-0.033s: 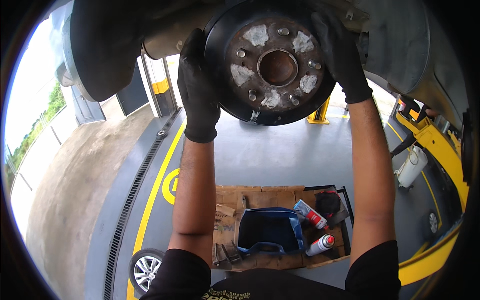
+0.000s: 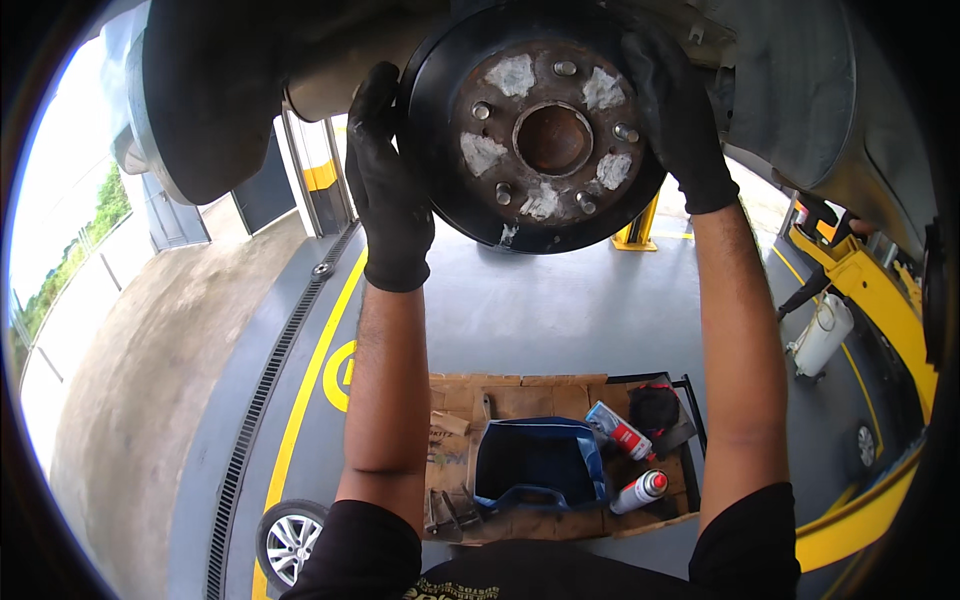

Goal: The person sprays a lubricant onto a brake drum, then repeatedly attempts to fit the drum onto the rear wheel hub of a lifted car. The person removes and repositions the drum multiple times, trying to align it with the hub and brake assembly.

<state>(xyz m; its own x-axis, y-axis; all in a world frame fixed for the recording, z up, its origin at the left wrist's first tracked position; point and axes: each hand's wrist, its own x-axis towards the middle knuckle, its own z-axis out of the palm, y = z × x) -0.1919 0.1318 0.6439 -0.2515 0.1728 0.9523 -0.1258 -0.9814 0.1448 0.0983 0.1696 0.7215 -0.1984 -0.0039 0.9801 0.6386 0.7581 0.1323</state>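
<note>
Left grip (image 2: 388, 190) and right grip (image 2: 682, 120), flanking the drum (image 2: 530, 92).
We see the left spread beside one edge; the right overlaps the other, its closure unclear to us.

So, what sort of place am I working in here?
Most likely a car repair workshop: there's a round, black-rimmed, rust-brown studded metal wheel hub, a black-tyred, silver-spoked wheel down at the lower left, and a white-and-red cylindrical spray can.

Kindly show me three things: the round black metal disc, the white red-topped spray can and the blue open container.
Round black metal disc (image 2: 553, 140): head view, on its rusty centre.
White red-topped spray can (image 2: 634, 494): head view, on its body.
Blue open container (image 2: 594, 464): head view, on its right wall.
</note>
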